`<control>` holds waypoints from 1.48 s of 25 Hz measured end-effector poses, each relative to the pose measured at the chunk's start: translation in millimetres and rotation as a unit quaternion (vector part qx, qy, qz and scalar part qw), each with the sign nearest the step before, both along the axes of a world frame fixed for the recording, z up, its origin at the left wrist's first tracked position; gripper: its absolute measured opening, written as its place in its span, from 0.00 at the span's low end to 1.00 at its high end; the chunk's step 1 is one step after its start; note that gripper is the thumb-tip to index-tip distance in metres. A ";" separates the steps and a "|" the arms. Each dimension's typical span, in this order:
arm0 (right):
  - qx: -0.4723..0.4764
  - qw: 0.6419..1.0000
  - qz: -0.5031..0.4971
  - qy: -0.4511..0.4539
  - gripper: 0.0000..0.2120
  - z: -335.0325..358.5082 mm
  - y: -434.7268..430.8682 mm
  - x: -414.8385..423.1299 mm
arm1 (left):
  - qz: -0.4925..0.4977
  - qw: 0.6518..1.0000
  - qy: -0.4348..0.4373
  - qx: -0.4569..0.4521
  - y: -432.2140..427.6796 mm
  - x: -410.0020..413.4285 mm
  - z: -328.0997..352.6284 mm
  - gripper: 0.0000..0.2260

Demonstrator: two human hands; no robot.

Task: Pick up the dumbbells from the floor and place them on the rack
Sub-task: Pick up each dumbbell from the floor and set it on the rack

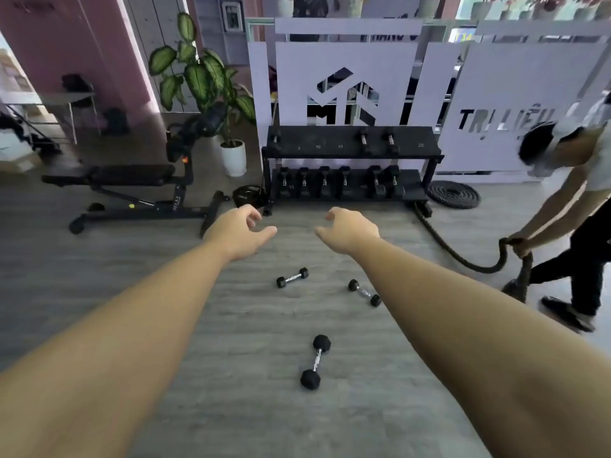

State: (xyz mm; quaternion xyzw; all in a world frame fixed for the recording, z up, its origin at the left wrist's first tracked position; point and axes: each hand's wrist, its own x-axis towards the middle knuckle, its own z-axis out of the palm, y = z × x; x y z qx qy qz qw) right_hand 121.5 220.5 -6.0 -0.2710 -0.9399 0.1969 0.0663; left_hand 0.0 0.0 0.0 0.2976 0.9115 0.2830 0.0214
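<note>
Reaching with both hands, left hand (243, 231) and right hand (350, 231), empty and loosely curled, I risk tripping on the nearest dumbbell (315, 361) underfoot or the battle rope (463, 256) swinging close.

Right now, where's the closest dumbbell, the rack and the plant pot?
Closest dumbbell (316, 361): head view, on its metal handle.
Rack (350, 147): head view, on the top shelf's front edge.
Plant pot (234, 159): head view, on its white side.

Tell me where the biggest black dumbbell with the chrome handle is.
The biggest black dumbbell lies on the grey floor, low and central in the head view, between the outstretched forearms, nearest the camera.
</note>
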 end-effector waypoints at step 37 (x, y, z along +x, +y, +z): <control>0.002 0.964 0.065 -0.258 0.21 -247.8 313.7 -544.3 | 0.015 0.970 -0.134 -0.202 280.1 -530.8 -239.7 0.23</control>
